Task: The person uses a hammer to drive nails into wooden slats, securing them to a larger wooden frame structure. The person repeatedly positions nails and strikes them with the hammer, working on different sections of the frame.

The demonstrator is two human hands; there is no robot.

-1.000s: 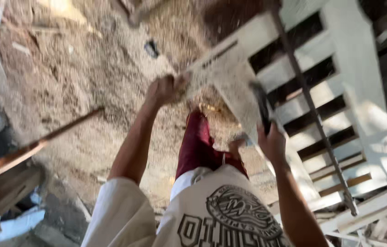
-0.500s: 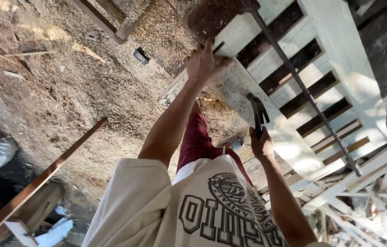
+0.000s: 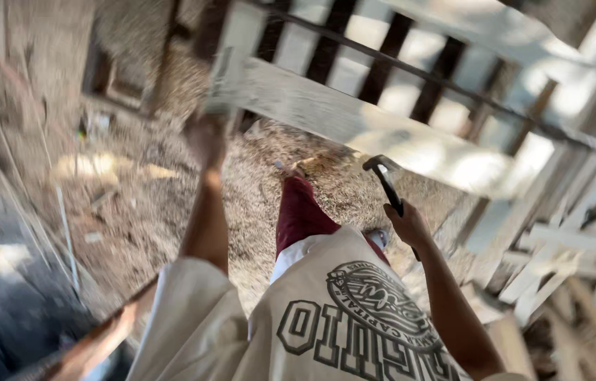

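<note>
- Plank: long, stiff, pale; judged heavy, splintery.
- Left hand, upper centre, blurred, clasps plank end.
- Right hand fist-closed around hammer handle.

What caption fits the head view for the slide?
Left hand grips a white plank; right hand holds a claw hammer beside it, above straw-strewn ground.

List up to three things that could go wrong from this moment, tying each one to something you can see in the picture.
1. The left hand grips the end of the white plank; a splinter or nail could likely hurt bare skin.
2. The right hand holds a hammer close under the plank; a swing might glance off.
3. Loose white boards are piled to the right, so a step there could trip the person.
</note>
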